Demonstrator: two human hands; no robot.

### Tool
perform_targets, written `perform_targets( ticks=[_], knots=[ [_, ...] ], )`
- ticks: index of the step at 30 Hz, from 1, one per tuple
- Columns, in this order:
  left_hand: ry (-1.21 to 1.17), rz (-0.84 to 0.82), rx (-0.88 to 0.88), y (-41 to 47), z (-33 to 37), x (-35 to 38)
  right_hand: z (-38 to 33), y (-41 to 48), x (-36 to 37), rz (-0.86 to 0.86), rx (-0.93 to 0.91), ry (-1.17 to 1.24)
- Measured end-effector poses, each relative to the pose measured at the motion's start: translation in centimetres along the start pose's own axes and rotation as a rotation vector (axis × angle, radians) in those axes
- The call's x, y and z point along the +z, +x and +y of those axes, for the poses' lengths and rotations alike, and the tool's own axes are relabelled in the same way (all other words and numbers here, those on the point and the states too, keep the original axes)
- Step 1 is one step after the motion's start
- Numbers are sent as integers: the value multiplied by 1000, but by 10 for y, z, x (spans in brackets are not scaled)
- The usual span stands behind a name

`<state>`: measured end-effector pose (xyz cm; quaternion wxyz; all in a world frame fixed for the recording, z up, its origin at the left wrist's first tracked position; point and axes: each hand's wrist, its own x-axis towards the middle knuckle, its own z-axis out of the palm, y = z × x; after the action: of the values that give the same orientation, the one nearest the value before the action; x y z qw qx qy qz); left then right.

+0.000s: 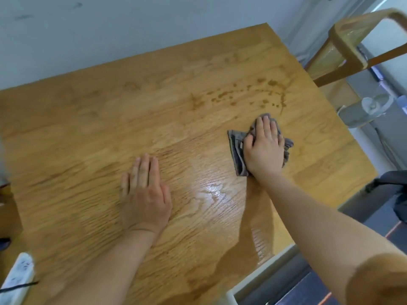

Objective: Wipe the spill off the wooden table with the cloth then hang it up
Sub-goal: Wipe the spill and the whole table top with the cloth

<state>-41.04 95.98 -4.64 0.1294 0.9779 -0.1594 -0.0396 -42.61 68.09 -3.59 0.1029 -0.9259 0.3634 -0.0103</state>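
No brand, label or legible writing shows on any item. One crumpled grey cloth (239,153) lies on the light oak-grain wooden worktop (88,128), pinned beneath the right hand (264,148). The cloth's long axis runs from its near-left corner, beside the wrist, toward the far edge of the worktop, where a fold of it protrudes just past the fingertips. A second fold projects to the right of the hand. The right-hand fingers (267,126) are pressed together and laid flat on the cloth, palm down; they press it rather than pinch it.

One spill of brown droplets and streaks (248,93) lies on the worktop beyond the right fingertips, apart from the cloth and near the far right corner. A wet, glossy patch (213,192) sits between the two forearms, nearer the person than the cloth.

The left hand (145,194) rests palm down on bare wood, well to the left of the cloth. Its fingers (143,170) are extended and held close together, touching nothing but the worktop.

One wooden chair with a curved backrest (352,40) stands past the far right corner. One white power strip (17,276) lies at the near left edge.
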Motion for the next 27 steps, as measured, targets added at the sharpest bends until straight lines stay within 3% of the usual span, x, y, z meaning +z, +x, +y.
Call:
perform_targets(
  ticks=[2, 6, 9, 11, 13, 15, 16, 17, 20, 24, 27],
  knots=[
    [-7, 13, 1, 2, -1, -1, -37, -19, 8, -9, 67, 35],
    [-41, 62, 8, -2, 0, -1, -113, -98, 33, -109, -531, 101],
    [-66, 82, 11, -5, 0, -1, -81, -96, 23, -168, -745, 82],
    [-69, 76, 17, -2, 0, 0, -31, -85, 17, -132, -638, 41],
    [-59, 67, 14, -1, -3, 1, 6, -88, 8, -73, -303, 34],
    [-61, 64, 6, 0, -4, 2, 1, -99, 10, -32, -97, -6],
    [-65, 50, 1, 0, -3, 2, -13, -108, 14, -37, -81, -18],
    [-67, 40, -6, 0, -1, 1, -28, -117, 18, -55, -131, -19],
    [-72, 36, -12, 1, 0, -1, -60, -138, 26, -135, -516, -17],
    [-72, 13, -1, 0, -1, -3, -50, -91, 21, -242, -923, -63],
    [-40, -27, -41, 0, 3, -8, -64, -48, 18, -266, -962, -91]
  ],
)
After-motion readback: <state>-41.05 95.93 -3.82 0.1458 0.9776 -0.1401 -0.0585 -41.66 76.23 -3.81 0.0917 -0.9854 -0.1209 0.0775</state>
